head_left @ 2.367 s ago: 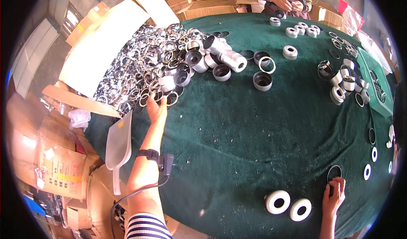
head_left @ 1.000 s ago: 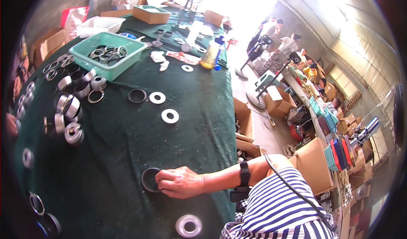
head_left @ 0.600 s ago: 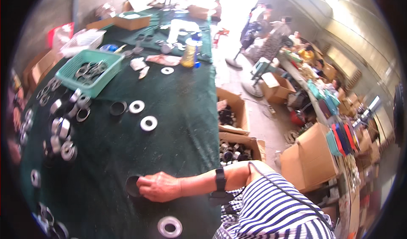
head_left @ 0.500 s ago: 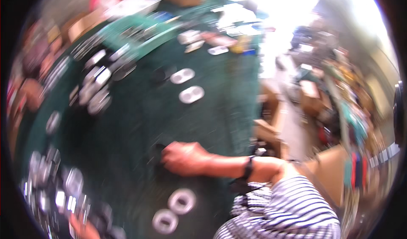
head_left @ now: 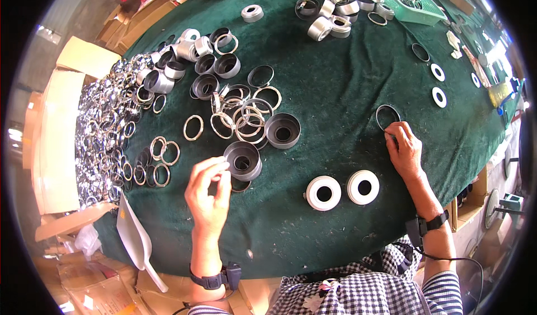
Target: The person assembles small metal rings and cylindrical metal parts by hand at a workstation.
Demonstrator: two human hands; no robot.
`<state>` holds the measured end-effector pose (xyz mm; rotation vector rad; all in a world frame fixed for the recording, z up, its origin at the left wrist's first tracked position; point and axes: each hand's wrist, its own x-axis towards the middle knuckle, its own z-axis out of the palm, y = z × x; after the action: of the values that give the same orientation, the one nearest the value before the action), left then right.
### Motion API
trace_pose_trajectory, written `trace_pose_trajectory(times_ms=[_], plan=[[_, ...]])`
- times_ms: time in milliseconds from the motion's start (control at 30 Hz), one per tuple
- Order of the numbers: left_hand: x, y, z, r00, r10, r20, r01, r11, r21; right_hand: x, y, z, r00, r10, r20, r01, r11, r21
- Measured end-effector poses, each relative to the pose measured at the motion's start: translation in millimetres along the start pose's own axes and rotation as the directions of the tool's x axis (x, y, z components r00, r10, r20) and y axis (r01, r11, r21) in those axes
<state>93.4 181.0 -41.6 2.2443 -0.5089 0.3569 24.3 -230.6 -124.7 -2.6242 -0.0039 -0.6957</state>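
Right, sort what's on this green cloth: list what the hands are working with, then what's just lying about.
In hand:
left hand at the grey cup-shaped part
right hand on the thin dark ring

Lying about:
two white discs
loose metal rings
green basket
white scoop

Viewpoint: head-worn fisheye, above the green table (head_left: 347, 108), looking steeply down.
Facing: table's far edge at 12 o'clock; forearms enter from 6 o'clock.
Nearness: close, both hands within reach.

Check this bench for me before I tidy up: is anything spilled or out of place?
Nothing looks damaged. The metal rings lie in a loose heap spilling across the green cloth's left edge, and a white scoop hangs over the near edge. The two white rings sit neatly together.
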Motion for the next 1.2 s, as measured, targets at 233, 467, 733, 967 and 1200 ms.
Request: trace_pose_trajectory(times_ms=[233, 467, 733, 967, 1200], plan=[[65.4, 14.8, 32.1, 0.994, 0.105, 0.024, -0.105, 0.994, 0.025, -4.2, 4.6, -2.5, 1.0, -0.013, -0.026, 0.013, 1.0, 0.022], [117.7, 31.6, 83.5, 0.928, 0.124, 0.352, -0.166, 0.982, 0.092, -5.9, 7.8, -8.2, 0.997, 0.071, -0.042, -0.057, 0.961, 0.269], [90.6, -10.5, 65.6, 0.863, -0.076, 0.499, -0.193, 0.863, 0.466, -0.8, 14.0, -6.0, 0.988, 0.152, -0.01, -0.134, 0.902, 0.41], [66.4, -1.9, 59.5, 0.862, -0.171, 0.477, -0.135, 0.831, 0.54, -4.0, 18.5, -8.0, 0.988, 0.153, -0.014, -0.134, 0.898, 0.42], [48.1, -17.7, 61.2, 0.913, 0.003, 0.409, -0.252, 0.791, 0.557, -2.8, 1.7, -3.7, 0.995, -0.019, -0.096, 0.025, 0.998, 0.066]])
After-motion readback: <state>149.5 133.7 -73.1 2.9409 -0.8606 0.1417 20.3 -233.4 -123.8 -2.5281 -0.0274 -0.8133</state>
